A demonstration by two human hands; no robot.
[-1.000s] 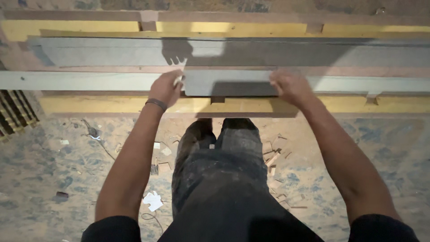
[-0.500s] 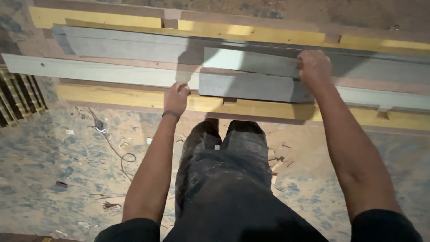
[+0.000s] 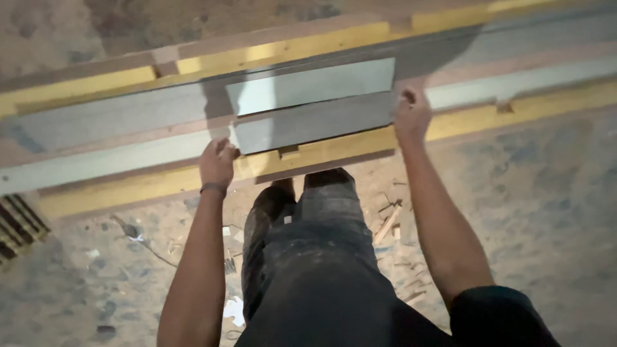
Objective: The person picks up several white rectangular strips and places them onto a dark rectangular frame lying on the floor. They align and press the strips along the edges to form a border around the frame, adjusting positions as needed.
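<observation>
Short grey panel [image 3: 315, 122] gripped at both ends looks like smooth, matt sheet metal or board; which one cannot be told. Yellow beams [image 3: 334, 149] are seen as rough-sawn wood. Floor [image 3: 546, 193] is rough, dusty concrete.

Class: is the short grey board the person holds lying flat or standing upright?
Flat. The grey board lies across the yellow beam, left hand and right hand gripping its ends.

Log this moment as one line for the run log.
left hand: gripping left end of grey panel | right hand: gripping its right end | panel: over yellow timber beam | floor: wood scraps
</observation>
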